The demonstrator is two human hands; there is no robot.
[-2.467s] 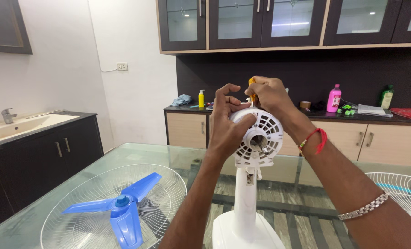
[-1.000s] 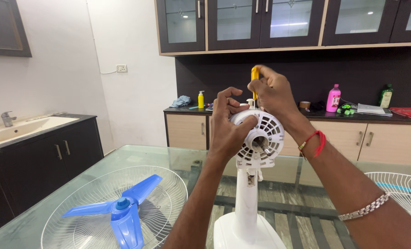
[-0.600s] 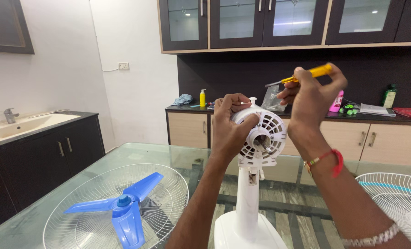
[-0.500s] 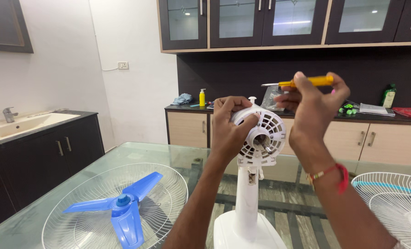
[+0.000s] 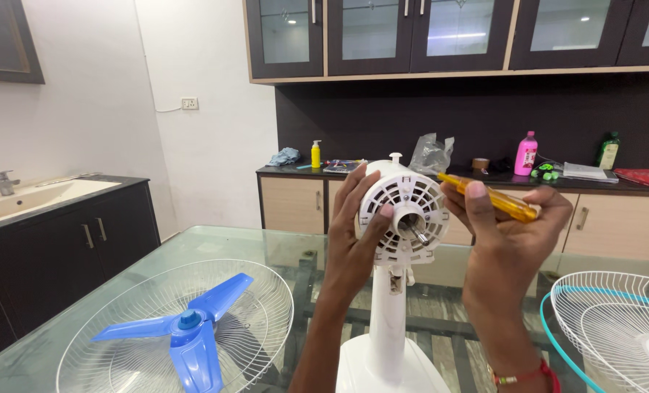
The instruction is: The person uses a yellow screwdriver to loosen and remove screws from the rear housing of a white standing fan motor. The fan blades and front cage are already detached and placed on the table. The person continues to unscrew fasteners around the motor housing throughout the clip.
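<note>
Nearest, on the glass-topped table (image 5: 215,244), lie a white wire fan guard (image 5: 121,320) carrying a blue three-bladed plastic fan blade (image 5: 190,331) at left and a second white wire guard with a teal rim (image 5: 615,327) at right. Between them stands the white plastic pedestal fan body (image 5: 388,320). The left hand (image 5: 353,240) cups its round vented motor housing (image 5: 406,211), fingers spread around the rim. The right hand (image 5: 510,244) pinches a yellow-handled screwdriver (image 5: 488,198) between thumb and fingertips, just right of the housing. Beyond, a counter (image 5: 484,178) bears bottles.
</note>
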